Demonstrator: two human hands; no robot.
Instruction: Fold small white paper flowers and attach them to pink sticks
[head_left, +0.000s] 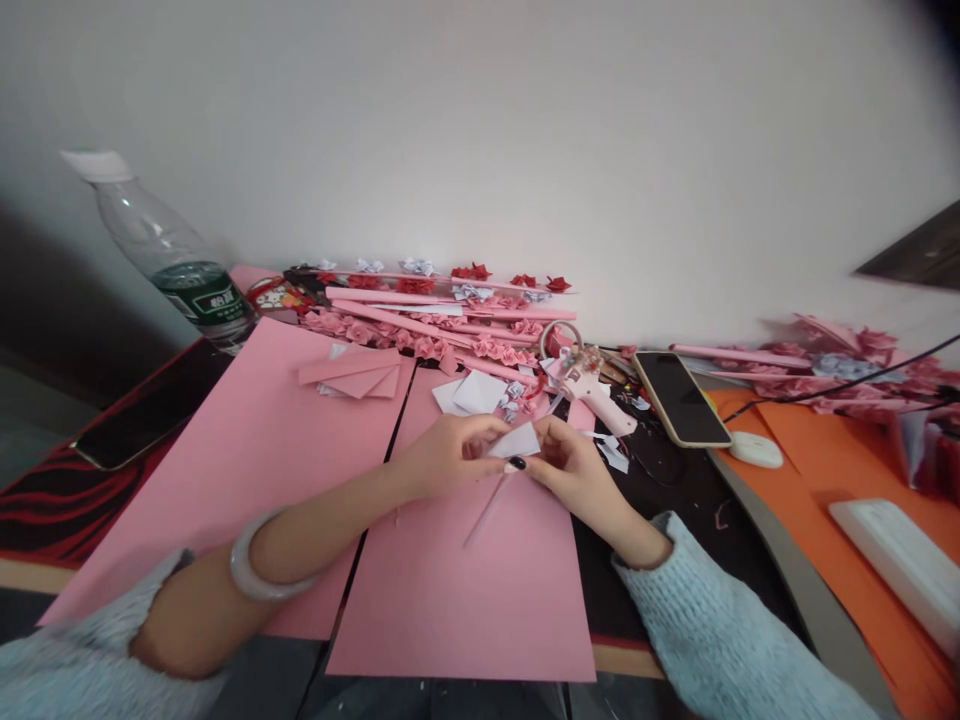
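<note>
A: Nearest entry?
B: Pink sheet (457,620), one, flat on the desk (628,658), its near edge toward the wearer.

A: Next, going away?
B: Thin pale strip (486,512), one. Slants from beneath the thumbs back toward the wearer and leftward. Whether it joins anything at its upper end: cannot tell.

A: Hands?
B: Left hand (448,455) and right hand (576,465), a pair, facing. Each grip closed, thumb against fingers, on the same white paper piece (517,440).

A: Location and lie of that piece?
B: Between the two sets of fingertips, over the pink sheet. Long axis runs hand to hand, across the body, right end slightly farther off. Neither hand nearer; both touch it. Thumbs meet at its near edge. Strip: near side, set crosswise to that axis.

A: Beyond?
B: Folded white papers (472,393), just past the fingers. Pale pink glue gun (596,397), past the right hand.

A: Farthest?
B: Paper flowers (420,343) and pink rods (375,296), heaped along the wall (480,130).
</note>
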